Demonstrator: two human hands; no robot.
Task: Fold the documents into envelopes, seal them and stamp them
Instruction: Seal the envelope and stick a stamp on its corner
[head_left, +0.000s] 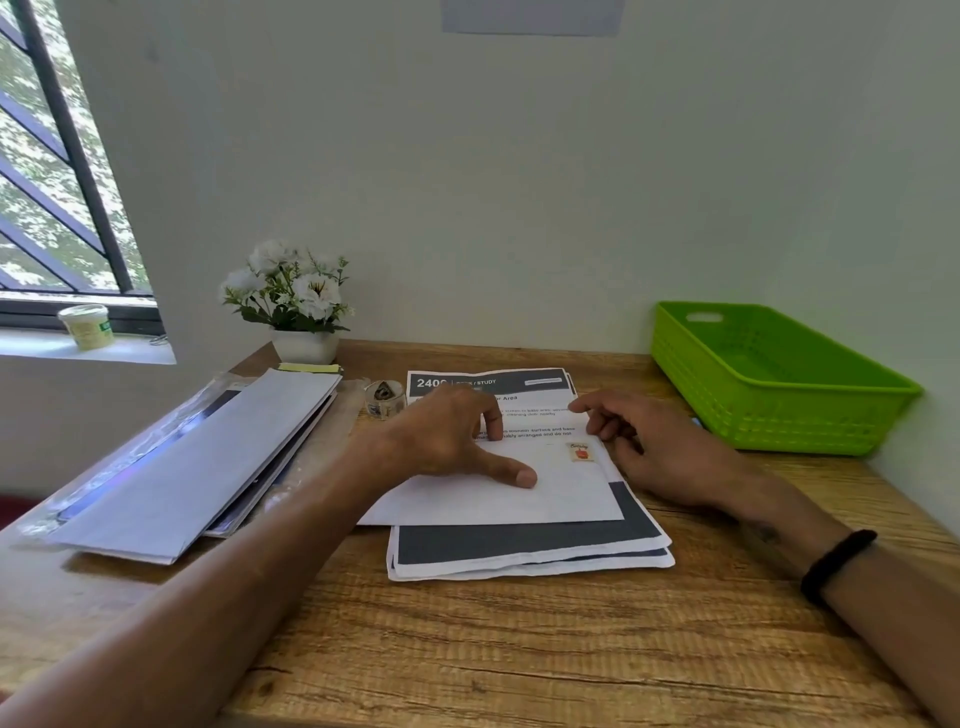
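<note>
A white envelope (561, 493) lies on a stack of printed documents (524, 551) in the middle of the wooden desk. A small stamp (580, 451) sits on its top right corner. My left hand (447, 441) rests on the envelope's left part, thumb and forefinger spread and pressing down on it. My right hand (654, 447) lies just right of the envelope beside the stamp, fingers loosely curled, holding nothing. To the left lies a pile of blank envelopes (208, 467) on a plastic sleeve.
A green plastic basket (769, 379) stands at the back right by the wall. A small tape roll (385, 397) and a pot of white flowers (296, 306) sit behind the papers. A tub (87, 325) is on the window sill.
</note>
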